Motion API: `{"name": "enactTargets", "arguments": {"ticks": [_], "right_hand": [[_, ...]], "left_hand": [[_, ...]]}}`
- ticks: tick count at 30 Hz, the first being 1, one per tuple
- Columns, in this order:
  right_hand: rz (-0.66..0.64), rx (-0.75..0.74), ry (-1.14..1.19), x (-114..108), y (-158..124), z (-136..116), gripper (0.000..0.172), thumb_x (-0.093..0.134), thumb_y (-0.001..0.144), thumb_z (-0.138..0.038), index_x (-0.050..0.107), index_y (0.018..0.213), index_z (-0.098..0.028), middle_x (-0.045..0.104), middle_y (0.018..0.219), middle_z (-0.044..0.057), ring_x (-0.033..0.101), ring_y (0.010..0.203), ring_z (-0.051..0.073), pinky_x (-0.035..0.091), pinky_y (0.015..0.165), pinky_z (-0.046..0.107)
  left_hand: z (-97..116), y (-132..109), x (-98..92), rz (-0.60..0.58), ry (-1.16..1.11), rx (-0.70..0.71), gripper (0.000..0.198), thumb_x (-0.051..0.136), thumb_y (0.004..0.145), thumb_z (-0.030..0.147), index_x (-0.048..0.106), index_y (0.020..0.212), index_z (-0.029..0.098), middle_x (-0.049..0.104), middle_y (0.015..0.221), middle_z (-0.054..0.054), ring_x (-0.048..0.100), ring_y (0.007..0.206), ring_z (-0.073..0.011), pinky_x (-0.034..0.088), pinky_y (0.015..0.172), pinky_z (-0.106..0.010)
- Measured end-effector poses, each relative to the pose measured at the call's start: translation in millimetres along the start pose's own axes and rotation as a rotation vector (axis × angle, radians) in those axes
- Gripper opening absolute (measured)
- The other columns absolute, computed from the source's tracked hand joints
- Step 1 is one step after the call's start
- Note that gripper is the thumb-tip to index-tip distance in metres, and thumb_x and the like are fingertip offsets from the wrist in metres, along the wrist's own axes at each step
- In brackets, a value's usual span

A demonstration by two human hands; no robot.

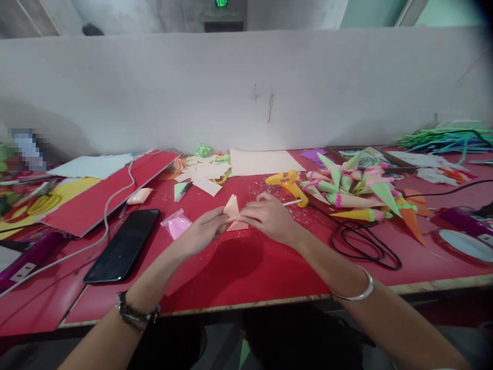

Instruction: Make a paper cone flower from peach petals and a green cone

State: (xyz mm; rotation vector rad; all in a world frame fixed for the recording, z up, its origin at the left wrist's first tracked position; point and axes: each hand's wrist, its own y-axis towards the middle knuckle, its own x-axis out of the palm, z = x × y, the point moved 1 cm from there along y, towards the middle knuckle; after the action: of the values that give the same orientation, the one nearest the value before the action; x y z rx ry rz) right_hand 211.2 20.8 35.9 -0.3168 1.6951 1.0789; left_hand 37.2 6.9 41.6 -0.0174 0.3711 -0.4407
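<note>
A small folded piece of peach paper (pixel 231 206) stands between my two hands, its pointed tip upward. My left hand (pixel 204 228) pinches it from the left side. From the right, the bent fingers of my right hand (pixel 269 216) close on the same paper. A thin pale edge or stick shows between the fingertips; I cannot tell which. Under the hands, another peach piece (pixel 238 225) lies on the red table (pixel 231 272). Just beyond my right hand is a yellow glue gun (pixel 287 181), with a pale stick (pixel 293 202) beside its handle.
Paper cones (pixel 346 185) with pink trim are heaped at right, behind a coiled black cable (pixel 362 246). A black phone (pixel 123 245), pink packet (pixel 177 224) and red board (pixel 111 192) lie left. Paper scraps (pixel 206 172) sit before the white partition (pixel 185 92).
</note>
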Motion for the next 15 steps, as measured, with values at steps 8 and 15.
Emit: {"name": "enactTargets", "arguments": {"ticks": [8,15], "right_hand": [[-0.029,0.030,0.096,2.0,-0.7,3.5,0.033,0.036,0.089,-0.034,0.061,0.076,-0.016,0.064,0.071,0.001,0.051,0.064,0.011,0.026,0.064,0.025],[-0.050,0.196,0.303,4.8,-1.7,6.8,0.036,0.042,0.083,-0.044,0.057,0.067,-0.015,0.058,0.057,0.000,0.046,0.054,0.010,0.030,0.062,0.023]], "left_hand": [[-1.2,-3.0,-5.6,0.059,0.177,0.145,0.026,0.031,0.084,0.033,0.035,0.063,0.018,0.034,0.058,0.005,0.034,0.052,-0.0082,0.031,0.053,-0.023],[-6.2,-4.5,-5.7,-0.047,0.241,0.211,0.018,0.031,0.084,0.029,0.038,0.071,0.019,0.042,0.063,0.003,0.040,0.058,-0.0103,0.035,0.058,-0.024]]}}
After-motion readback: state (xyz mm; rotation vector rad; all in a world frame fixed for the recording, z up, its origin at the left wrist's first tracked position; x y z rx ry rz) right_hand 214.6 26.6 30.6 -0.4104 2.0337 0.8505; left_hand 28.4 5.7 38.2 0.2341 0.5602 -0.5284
